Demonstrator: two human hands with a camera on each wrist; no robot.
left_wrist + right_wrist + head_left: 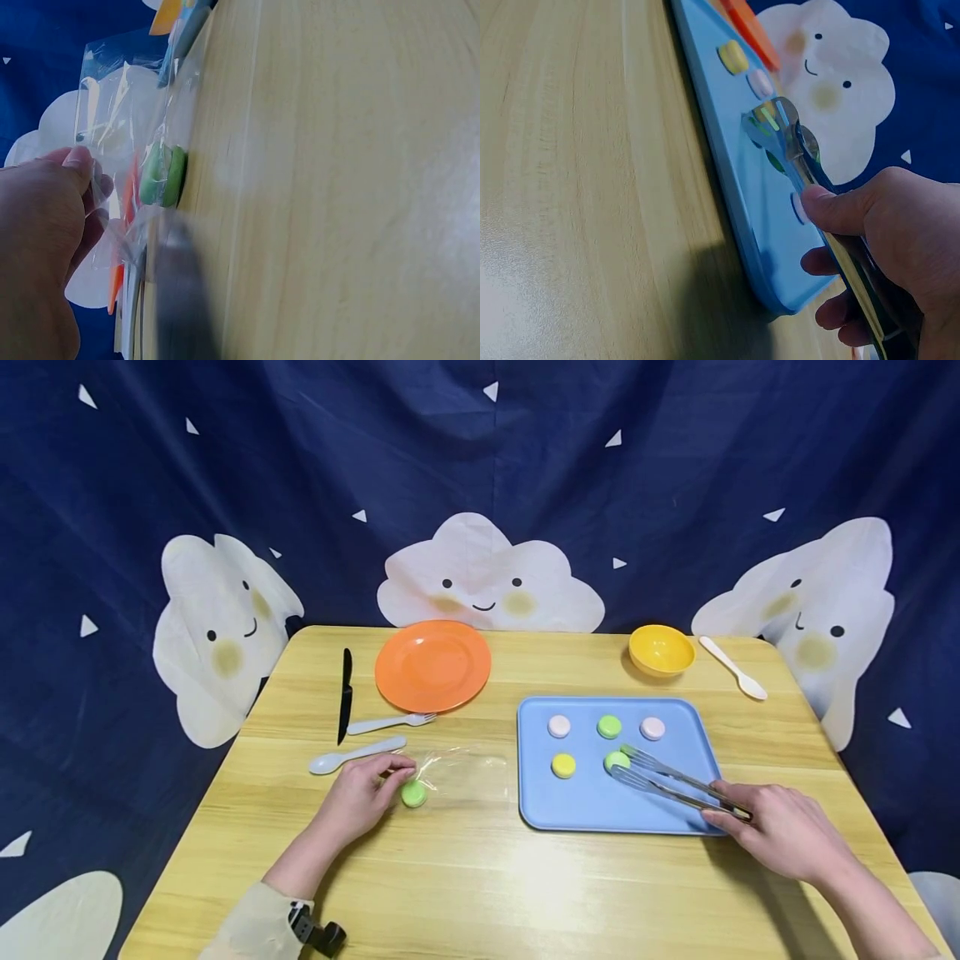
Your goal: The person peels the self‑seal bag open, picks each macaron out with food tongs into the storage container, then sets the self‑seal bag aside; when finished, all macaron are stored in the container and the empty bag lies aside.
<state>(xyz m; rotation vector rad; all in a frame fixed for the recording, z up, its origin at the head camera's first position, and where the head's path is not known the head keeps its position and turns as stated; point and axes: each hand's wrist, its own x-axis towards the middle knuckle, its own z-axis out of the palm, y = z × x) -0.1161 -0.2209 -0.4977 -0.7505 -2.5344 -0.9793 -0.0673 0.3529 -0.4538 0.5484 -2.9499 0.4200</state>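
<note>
My left hand [369,791] pinches the edge of a clear plastic bag [124,97] that lies flat toward the tray. A green macaron [413,793] is at the bag's near end, just beside the fingers. Metal tongs [678,787] are gripped in my right hand [783,828], thumb on top. Their two arms stand apart over the blue tray [543,814], the tips on either side of another green macaron [617,762]. Also on the tray are a yellow macaron [563,766], two pale pink macarons [558,726] and one more green macaron [609,726].
Behind the left hand lie a pale spoon [360,755], a pale fork [390,722] and a black knife [346,697]. An orange plate [433,666] sits at the back edge. Back right are a yellow bowl [662,652] and a white spoon [733,668].
</note>
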